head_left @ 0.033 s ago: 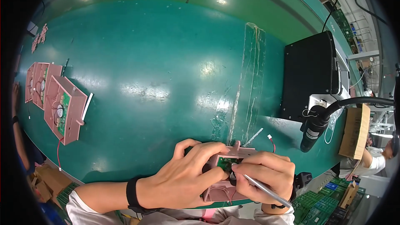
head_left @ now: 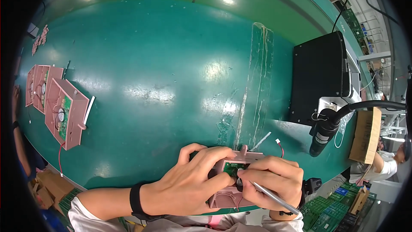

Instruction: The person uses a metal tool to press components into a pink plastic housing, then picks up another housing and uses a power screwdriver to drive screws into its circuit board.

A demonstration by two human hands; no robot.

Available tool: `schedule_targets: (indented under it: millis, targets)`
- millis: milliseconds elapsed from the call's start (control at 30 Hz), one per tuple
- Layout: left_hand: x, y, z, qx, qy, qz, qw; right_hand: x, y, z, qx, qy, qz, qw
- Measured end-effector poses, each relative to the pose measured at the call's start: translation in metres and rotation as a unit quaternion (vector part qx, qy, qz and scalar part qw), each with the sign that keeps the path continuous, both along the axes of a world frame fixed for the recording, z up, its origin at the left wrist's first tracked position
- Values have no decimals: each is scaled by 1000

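Observation:
A pink plastic housing (head_left: 224,201) lies at the table's near edge, its open side up, with a green circuit board (head_left: 230,168) inside. My left hand (head_left: 184,184) wraps over its left side, fingers closed on the walls. In my right hand (head_left: 274,178) is a slim silver pen-shaped tool (head_left: 274,197), slanting down to the right; its working end is hidden by my fingers. Those fingertips pinch close over the board, beside a small round part (head_left: 239,182) mostly covered. A thin red cable with a white connector (head_left: 278,141) trails from the housing's far right side.
More pink housings with boards (head_left: 64,114) stand at the left. Small pink pieces (head_left: 40,39) lie beyond them. Clear tape (head_left: 261,68) runs along the table. At right are a black box-shaped device (head_left: 319,77) and a black cylindrical tool on a cable (head_left: 324,133). Other people are at both sides.

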State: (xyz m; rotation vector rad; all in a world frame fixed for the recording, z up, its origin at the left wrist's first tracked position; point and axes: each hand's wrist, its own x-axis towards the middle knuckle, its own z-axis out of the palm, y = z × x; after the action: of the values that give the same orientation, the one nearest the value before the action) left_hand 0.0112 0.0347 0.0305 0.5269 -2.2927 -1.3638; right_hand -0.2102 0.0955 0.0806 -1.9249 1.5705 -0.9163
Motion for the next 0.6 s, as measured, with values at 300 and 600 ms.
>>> schedule_targets:
  millis: [300,600]
  targets:
    - [-1,1,-6,-20,-5,-3,1000,-1,1,3,7,59,20,998]
    - [-3,0,-2,-10,2,6,1000,0,4,-6,-17,34,-18,999]
